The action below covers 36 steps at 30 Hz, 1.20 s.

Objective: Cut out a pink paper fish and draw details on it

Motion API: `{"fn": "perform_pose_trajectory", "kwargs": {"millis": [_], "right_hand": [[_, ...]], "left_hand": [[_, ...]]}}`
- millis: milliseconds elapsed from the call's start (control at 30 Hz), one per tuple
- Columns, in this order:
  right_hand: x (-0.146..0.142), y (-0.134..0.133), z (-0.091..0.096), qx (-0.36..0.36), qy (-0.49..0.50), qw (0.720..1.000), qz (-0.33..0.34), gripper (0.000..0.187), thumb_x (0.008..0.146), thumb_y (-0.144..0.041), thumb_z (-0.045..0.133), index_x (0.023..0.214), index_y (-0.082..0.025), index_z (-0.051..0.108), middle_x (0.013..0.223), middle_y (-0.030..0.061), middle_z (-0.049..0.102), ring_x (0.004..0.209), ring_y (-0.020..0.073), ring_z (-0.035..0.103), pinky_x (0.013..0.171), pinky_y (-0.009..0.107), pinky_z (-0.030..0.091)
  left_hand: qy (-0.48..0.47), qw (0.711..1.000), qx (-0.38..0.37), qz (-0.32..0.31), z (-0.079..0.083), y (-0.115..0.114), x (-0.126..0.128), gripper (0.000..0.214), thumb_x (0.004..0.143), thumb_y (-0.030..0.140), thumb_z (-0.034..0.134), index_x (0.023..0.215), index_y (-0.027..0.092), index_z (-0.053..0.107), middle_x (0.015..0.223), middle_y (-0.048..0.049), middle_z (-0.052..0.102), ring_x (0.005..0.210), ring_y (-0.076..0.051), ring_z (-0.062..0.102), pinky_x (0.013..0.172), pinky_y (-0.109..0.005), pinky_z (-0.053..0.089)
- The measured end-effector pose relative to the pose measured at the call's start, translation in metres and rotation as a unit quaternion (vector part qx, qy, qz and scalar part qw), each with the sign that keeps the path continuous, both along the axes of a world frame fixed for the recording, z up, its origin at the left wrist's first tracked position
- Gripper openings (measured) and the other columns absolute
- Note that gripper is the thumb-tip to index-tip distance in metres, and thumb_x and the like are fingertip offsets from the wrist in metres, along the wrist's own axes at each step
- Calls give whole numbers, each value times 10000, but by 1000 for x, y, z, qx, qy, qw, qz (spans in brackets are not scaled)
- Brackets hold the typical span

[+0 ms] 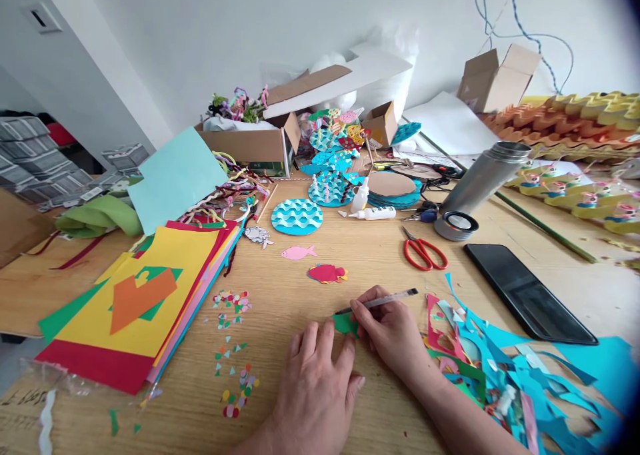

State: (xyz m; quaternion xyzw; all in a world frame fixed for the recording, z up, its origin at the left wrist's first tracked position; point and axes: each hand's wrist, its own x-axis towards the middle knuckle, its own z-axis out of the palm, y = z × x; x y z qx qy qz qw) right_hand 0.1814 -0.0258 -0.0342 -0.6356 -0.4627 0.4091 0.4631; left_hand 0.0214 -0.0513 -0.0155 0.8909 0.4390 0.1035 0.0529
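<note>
My right hand point(393, 332) pinches a pen point(393, 298) whose tip end points left, over a small piece of green paper point(345, 322). Lying flat with fingers apart, my left hand point(317, 382) presses on the table, its fingertips at the near edge of the green piece. Most of that piece is hidden by both hands. Beyond them lie a red paper fish point(327, 273) with yellow and blue edges, a pink paper fish point(298, 252) and a patterned grey fish cutout point(259, 236). A blue disc with wavy paper strips point(297, 216) rests farther back.
Coloured paper sheets point(185, 262) are stacked at left, near small confetti pieces point(235, 302). Red-handled scissors point(424, 252), a phone point(530, 292), a metal flask point(483, 175) and blue paper scraps point(505, 348) are on the right. Glue bottles point(375, 213) and an open cardboard box point(250, 145) stand behind.
</note>
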Motion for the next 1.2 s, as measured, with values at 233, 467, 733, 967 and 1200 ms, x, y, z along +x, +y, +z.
{"fn": "perform_pose_trajectory", "kwargs": {"millis": [233,467,733,967,1200], "right_hand": [[0,0,-1,4,0,1000,2,262,842,-429,585,729,-204,512,451,-52,517,326,79,400,332,185,289],[0,0,1,-1,4,1000,3,275,829,-442,601,724,-204,515,450,-52,514,335,88,417,337,192,293],[0,0,0,-5,0,1000,7,265,840,-441,592,730,-213,515,449,-52,513,342,101,440,336,199,292],[-1,0,2,-1,6,1000,3,266,834,-435,598,725,-208,511,445,-54,511,325,86,414,333,194,291],[-1,-1,2,-5,-9,1000,4,278,831,-454,587,726,-206,515,442,-52,514,334,99,440,334,198,296]], "left_hand": [[0,1000,-4,0,-1,-1,0,371,894,455,500,1210,281,583,1270,-82,552,1106,-287,481,895,-481,458],[-1,1000,-13,0,0,1,-1,370,897,451,498,1216,281,581,1265,-82,552,1101,-280,487,899,-475,456],[3,1000,-16,0,0,0,0,382,900,447,492,1235,277,565,1274,-85,547,1115,-286,481,907,-482,455],[1,1000,-16,-2,0,0,0,369,907,436,483,1226,273,568,1277,-83,538,1113,-286,472,903,-479,455],[1,1000,-15,0,1,-1,-1,370,907,438,483,1228,275,567,1275,-80,536,1115,-286,470,904,-480,452]]}}
